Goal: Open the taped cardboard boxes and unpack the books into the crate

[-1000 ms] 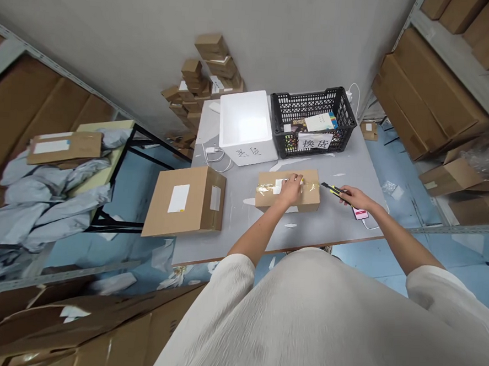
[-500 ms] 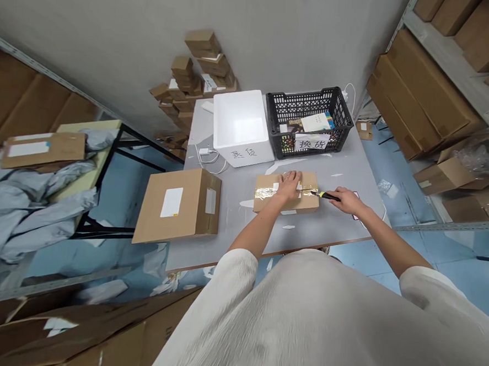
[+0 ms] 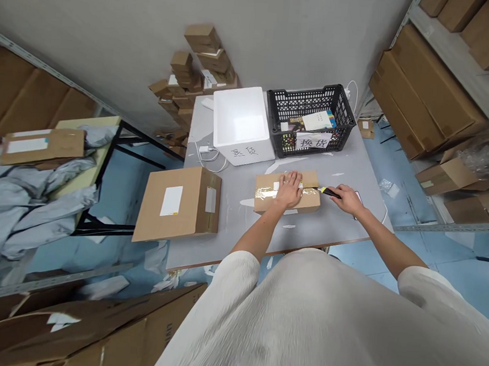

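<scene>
A small taped cardboard box (image 3: 265,192) lies on the grey table (image 3: 242,221) in front of me. My left hand (image 3: 289,190) rests flat on its top with the fingers stretched out, over the tape and a white label. My right hand (image 3: 346,199) is closed round a black and yellow utility knife (image 3: 330,192), whose tip is at the right end of the box. A phone (image 3: 358,197) lies partly hidden beneath my right hand.
Behind the box stand a white foam box (image 3: 252,150) and a black plastic crate (image 3: 276,138) holding books. A larger cardboard box (image 3: 152,199) sits at the table's left edge. Shelves with cartons (image 3: 432,95) rise on the right. Grey parcels (image 3: 39,209) lie piled on the left.
My right hand has moved the knife slightly right, from the tape on top to the box's right end. My left hand stays on the box, shifted slightly.
</scene>
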The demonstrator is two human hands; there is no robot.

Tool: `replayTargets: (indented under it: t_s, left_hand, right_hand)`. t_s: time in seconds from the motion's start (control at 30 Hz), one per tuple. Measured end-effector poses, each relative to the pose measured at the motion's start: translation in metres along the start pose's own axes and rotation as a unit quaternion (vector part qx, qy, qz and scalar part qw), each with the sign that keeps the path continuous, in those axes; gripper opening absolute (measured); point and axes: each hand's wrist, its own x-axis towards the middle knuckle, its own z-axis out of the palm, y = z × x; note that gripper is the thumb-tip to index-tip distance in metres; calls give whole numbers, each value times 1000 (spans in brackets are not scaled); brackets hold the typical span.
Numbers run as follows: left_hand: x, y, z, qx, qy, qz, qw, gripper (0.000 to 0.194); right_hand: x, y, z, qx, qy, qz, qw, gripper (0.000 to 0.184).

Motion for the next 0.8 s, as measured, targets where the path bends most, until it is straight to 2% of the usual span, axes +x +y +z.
replayTargets:
  t_s: [0.13,0.23,0.3,0.37,0.43,0.5,0.67,0.8]
  left_hand:
    - [-1,4,0,0,1,-11,1000,74]
    - [-3,5,1,1,3,-15,1000,74]
    - [-3,4,2,2,5,-16,1000,73]
    - [-3,4,3,1,7,-14,1000,74]
    - [-2,4,3,2,7,-12,1000,75]
    - [-2,4,3,3,7,-13,1000,76]
    - [-10,2,-8,-7,9,-7,1000,71]
    - [-35,-11,-24,-4,32,-26,999,67]
  right_hand:
    - [0,-2,3,2,14,18,1000,55]
    - [1,-1,4,20,2,19,1000,55]
    - [1,6,0,18,6,23,1000,55]
    - [0,18,-6,14,36,49,998,57]
    - [-2,30,-9,32,71,84,993,59]
    - [-4,37,-8,71,80,92,990,61]
    - [-7,26,10,173,95,122,973,54]
    - [-3,16,16,224,99,135,960,55]
